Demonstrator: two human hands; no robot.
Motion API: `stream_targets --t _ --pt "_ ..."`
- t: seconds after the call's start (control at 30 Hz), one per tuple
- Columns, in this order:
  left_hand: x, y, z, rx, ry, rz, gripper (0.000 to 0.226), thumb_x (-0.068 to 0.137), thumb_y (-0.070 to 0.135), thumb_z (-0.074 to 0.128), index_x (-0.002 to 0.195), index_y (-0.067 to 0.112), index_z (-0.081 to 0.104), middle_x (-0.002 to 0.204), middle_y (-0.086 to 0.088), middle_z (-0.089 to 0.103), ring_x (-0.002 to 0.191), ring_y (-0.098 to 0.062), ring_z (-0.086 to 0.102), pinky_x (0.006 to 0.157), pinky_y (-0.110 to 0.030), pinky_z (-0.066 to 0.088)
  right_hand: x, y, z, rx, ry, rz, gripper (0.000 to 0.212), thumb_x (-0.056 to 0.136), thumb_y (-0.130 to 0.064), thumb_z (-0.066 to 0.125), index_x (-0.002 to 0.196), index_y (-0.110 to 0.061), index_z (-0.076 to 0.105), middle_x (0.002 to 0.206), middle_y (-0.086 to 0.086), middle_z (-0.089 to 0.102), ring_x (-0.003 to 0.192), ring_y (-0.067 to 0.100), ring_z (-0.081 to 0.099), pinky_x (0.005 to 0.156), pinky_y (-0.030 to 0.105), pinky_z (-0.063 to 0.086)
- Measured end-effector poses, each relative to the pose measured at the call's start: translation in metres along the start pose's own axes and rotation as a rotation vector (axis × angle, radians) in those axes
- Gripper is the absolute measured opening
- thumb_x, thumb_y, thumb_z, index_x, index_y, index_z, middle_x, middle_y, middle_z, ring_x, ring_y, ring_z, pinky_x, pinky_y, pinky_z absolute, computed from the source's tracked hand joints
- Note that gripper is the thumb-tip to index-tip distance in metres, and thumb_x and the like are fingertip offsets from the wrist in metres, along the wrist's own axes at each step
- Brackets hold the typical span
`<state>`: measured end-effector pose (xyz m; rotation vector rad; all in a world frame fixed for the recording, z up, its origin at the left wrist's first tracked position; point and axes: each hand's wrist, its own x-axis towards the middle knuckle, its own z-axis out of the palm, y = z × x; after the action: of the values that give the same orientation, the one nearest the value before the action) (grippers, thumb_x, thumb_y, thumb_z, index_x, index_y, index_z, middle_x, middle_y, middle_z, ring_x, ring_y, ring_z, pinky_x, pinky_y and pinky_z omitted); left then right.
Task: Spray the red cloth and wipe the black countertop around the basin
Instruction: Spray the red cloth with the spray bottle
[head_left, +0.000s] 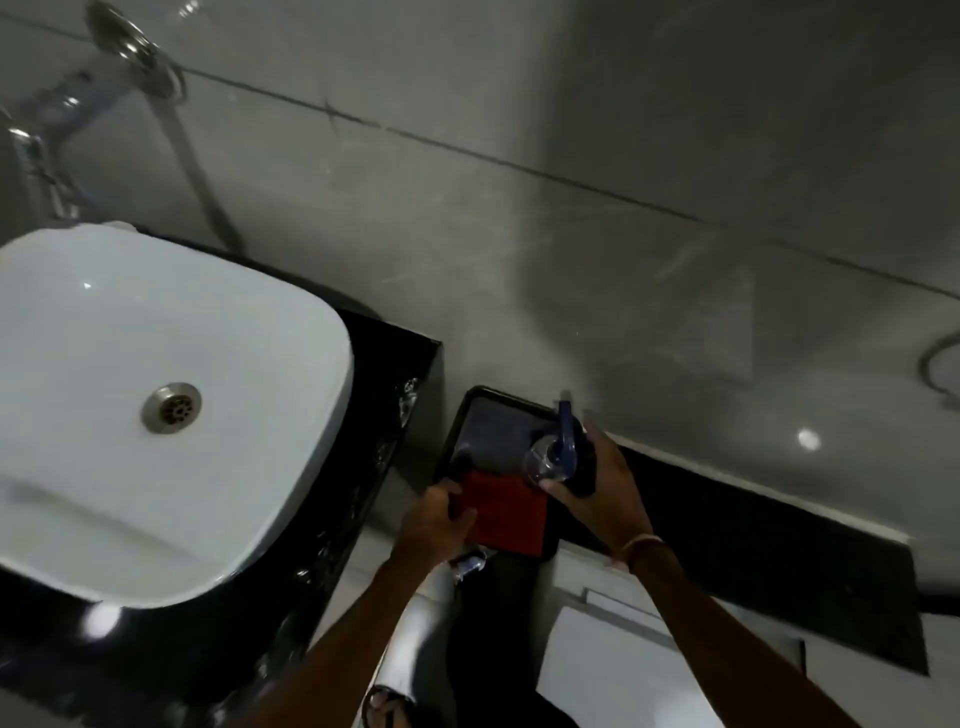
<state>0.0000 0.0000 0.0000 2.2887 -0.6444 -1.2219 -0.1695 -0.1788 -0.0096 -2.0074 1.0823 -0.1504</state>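
Left hand (439, 519) pinches the soft, light red cloth (501, 512) by its edge; right hand (597, 483) grips the spray bottle (558, 452) (likely slippery) around its body

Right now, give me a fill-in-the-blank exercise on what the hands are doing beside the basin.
1. The left hand holds a cloth whose colour is ____.
2. The right hand grips a spray bottle with a trigger coloured ____.
3. The basin sits on a countertop coloured ____.
4. Both hands are to the ____ of the basin.

Missing words: red; blue; black; right
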Motion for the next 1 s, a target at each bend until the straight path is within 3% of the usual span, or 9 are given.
stream_targets --t 0.17,0.3,0.43,0.5,0.63,0.73,0.83,0.9,1.0 --pt "0.043 0.008 0.014 -0.057 0.047 -0.077 0.059 0.089 0.024 0.075 0.137 0.0 0.05 0.132 -0.023 0.063 0.121 -0.037 0.063 0.1 -0.045 0.055 0.045 -0.007 0.02 0.179 -0.035 -0.059 0.107 0.077 -0.05 0.085 0.16 -0.033 0.019 0.166 -0.005 0.032 0.152 0.017 0.034 0.123 0.044 0.037" --pt "0.056 0.014 0.024 -0.079 0.086 -0.167 0.079 0.083 0.035 0.08 0.145 0.005 0.041 0.142 -0.022 0.053 0.129 -0.038 0.058 0.104 -0.045 0.052 0.057 -0.014 0.03 0.108 0.036 -0.149 0.07 0.091 -0.056 0.064 0.149 -0.027 0.038 0.151 0.006 0.049 0.14 0.022 0.048 0.117 0.04 0.043" --pt "0.063 0.012 0.032 -0.182 0.144 -0.221 0.068 0.076 0.029 0.085 0.131 0.005 0.052 0.13 -0.018 0.066 0.119 -0.035 0.065 0.096 -0.04 0.053 0.057 -0.02 0.031 0.17 0.101 -0.176 0.043 0.097 -0.049 0.055 0.131 -0.022 0.055 0.134 -0.01 0.053 0.123 -0.006 0.053 0.109 0.025 0.049" --pt "0.066 0.012 0.031 -0.215 0.125 -0.255 0.056 0.074 0.027 0.087 0.119 0.003 0.064 0.121 -0.017 0.072 0.113 -0.035 0.069 0.091 -0.035 0.054 0.056 -0.022 0.031 0.176 0.127 -0.195 0.035 0.099 -0.039 0.056 0.126 -0.016 0.06 0.129 -0.009 0.054 0.121 0.005 0.055 0.107 0.023 0.046" --pt "0.065 0.02 0.019 -0.387 0.044 -0.259 0.046 0.07 0.023 0.091 0.108 0.004 0.074 0.116 -0.017 0.075 0.11 -0.034 0.07 0.098 -0.044 0.057 0.055 -0.039 0.023 0.147 0.148 -0.245 0.031 0.101 -0.027 0.056 0.119 -0.003 0.063 0.115 0.005 0.061 0.108 0.019 0.061 0.1 0.034 0.053" --pt "0.053 0.028 0.0 -0.565 0.037 -0.082 0.017 0.079 0.011 0.083 0.089 0.013 0.07 0.095 -0.008 0.074 0.093 -0.028 0.068 0.076 -0.033 0.059 0.044 -0.06 0.006 0.093 0.242 -0.353 0.031 0.102 -0.029 0.052 0.104 -0.001 0.065 0.096 0.011 0.064 0.093 0.023 0.06 0.087 0.036 0.053" --pt "0.04 0.039 -0.035 -0.802 0.061 0.015 0.027 0.09 0.003 0.068 0.075 0.023 0.058 0.068 0.011 0.068 0.073 -0.013 0.061 0.055 -0.021 0.053 0.028 -0.082 -0.017 0.047 0.311 -0.456 0.042 0.104 -0.044 0.047 0.091 -0.006 0.062 0.081 0.007 0.06 0.078 0.021 0.056 0.074 0.027 0.046" --pt "0.027 0.046 -0.059 -1.006 0.033 0.029 0.02 0.094 0.004 0.06 0.087 0.023 0.062 0.077 0.01 0.076 0.077 -0.011 0.068 0.055 -0.023 0.059 0.013 -0.096 -0.027 0.002 0.288 -0.534 0.035 0.105 -0.049 0.041 0.087 -0.022 0.052 0.074 -0.003 0.048 0.07 0.012 0.045 0.068 0.021 0.035" --pt "0.017 0.055 -0.088 -1.2 -0.014 0.091 0.026 0.098 0.004 0.051 0.12 0.011 0.063 0.118 -0.012 0.073 0.103 -0.023 0.068 0.077 -0.034 0.062 0.001 -0.109 -0.027 -0.088 0.186 -0.602 0.027 0.103 -0.041 0.049 0.08 -0.032 0.04 0.07 -0.01 0.038 0.068 0.006 0.034 0.07 0.02 0.029"
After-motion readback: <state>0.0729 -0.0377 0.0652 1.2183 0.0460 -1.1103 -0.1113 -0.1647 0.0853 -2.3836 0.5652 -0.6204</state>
